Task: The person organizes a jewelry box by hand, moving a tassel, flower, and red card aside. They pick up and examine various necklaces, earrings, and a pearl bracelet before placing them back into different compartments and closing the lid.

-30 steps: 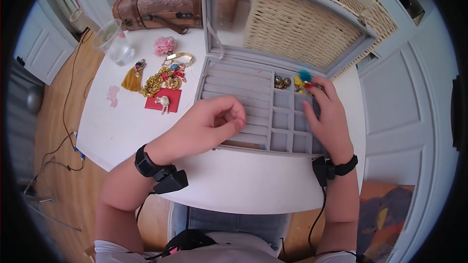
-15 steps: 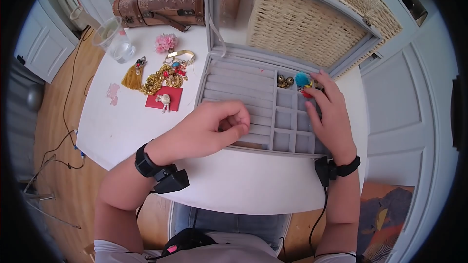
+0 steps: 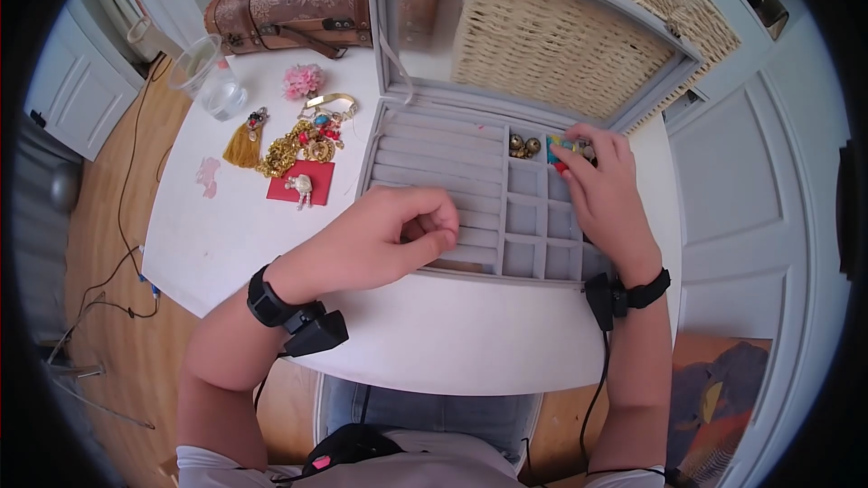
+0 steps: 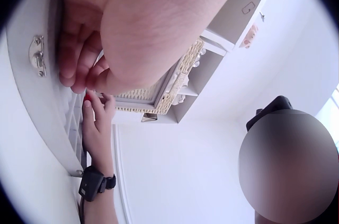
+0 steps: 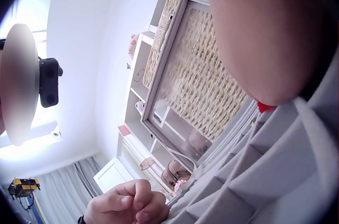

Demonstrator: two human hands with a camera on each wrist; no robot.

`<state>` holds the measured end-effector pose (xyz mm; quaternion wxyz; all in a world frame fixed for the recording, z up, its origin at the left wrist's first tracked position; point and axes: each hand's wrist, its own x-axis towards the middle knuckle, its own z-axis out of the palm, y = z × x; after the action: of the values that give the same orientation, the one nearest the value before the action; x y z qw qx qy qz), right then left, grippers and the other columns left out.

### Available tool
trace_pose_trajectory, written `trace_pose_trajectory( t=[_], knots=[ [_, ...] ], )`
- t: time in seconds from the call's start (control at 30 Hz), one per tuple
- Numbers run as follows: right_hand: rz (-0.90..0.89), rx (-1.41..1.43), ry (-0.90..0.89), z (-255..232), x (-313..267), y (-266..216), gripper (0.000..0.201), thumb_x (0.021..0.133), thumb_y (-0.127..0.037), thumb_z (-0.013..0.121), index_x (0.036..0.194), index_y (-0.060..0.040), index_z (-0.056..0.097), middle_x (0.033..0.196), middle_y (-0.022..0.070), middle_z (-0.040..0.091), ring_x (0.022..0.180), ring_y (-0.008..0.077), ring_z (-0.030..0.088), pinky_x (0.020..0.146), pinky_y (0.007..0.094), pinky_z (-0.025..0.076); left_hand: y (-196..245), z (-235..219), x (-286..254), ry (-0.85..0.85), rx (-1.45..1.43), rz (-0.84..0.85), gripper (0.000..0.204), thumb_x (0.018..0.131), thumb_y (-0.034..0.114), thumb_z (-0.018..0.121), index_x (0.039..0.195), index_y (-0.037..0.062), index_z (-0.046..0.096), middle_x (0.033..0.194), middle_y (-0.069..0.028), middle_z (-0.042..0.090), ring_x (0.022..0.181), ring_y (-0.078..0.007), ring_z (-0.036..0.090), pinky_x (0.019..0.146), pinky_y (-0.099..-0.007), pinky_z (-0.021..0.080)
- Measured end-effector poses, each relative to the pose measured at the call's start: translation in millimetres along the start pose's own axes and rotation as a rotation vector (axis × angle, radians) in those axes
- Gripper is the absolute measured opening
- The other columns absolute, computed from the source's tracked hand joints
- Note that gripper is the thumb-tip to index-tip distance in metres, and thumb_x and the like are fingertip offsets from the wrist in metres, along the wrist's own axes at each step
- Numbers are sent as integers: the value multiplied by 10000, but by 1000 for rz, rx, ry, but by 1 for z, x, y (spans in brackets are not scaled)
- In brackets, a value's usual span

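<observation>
My right hand (image 3: 608, 190) reaches into the back right compartments of a grey velvet jewelry box (image 3: 438, 167). Between its thumb and fingers it pinches a small pompom ornament (image 3: 560, 155) with teal, yellow and red bits, low in a compartment and partly hidden by the fingers. In the right wrist view only a red piece (image 5: 265, 106) of it shows beneath the hand. Just left of it, two bronze-coloured round beads (image 3: 523, 145) fill the neighbouring compartment. My left hand (image 3: 384, 230) hangs loosely curled over the box's front edge, with nothing in it.
The box's glass lid (image 3: 542, 45) stands raised before a wicker basket (image 3: 696, 14). On the white table (image 3: 190, 244) lie gold chains (image 3: 287, 152), a tassel (image 3: 242, 145), a pink flower (image 3: 303, 81) and a figure charm (image 3: 300, 188) on a red card. Plastic cups (image 3: 221, 95) and a brown suitcase (image 3: 298, 0) stand behind.
The right hand has lowered the pompom ornament into the back compartment, and the teal pompom is now mostly covered by its fingers. The left hand has barely moved.
</observation>
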<state>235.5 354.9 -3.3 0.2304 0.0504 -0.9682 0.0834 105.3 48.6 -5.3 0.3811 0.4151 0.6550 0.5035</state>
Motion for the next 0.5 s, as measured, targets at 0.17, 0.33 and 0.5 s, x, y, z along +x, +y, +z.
trace_pose_trajectory(
  t=[0.17, 0.33, 0.5],
  knots=[
    [38, -38, -13, -1, -2, 5, 374, 947, 14, 709, 1315, -40, 748, 1169, 128, 660, 1176, 353, 590, 1037, 458, 467, 1, -1, 0, -8, 5, -8, 45, 1081, 47, 676, 1107, 10, 678, 1001, -14, 714, 924, -79, 651, 804, -252, 528],
    [261, 267, 144, -6, -9, 1, 260, 927, 38, 688, 1172, -44, 722, 1131, 106, 669, 1155, 346, 595, 1024, 462, 467, 4, -1, -1, -4, 44, 18, 48, 1071, 47, 686, 1104, 13, 681, 986, -14, 713, 903, -83, 654, 791, -255, 531],
    [57, 90, 58, -2, -9, 13, 234, 900, 81, 661, 1099, -34, 701, 1201, 98, 688, 1207, 357, 606, 1059, 463, 471, 4, -2, -1, -15, 69, 48, 50, 1063, 47, 690, 1099, 13, 683, 970, -15, 715, 898, -91, 665, 783, -265, 541]
  ],
)
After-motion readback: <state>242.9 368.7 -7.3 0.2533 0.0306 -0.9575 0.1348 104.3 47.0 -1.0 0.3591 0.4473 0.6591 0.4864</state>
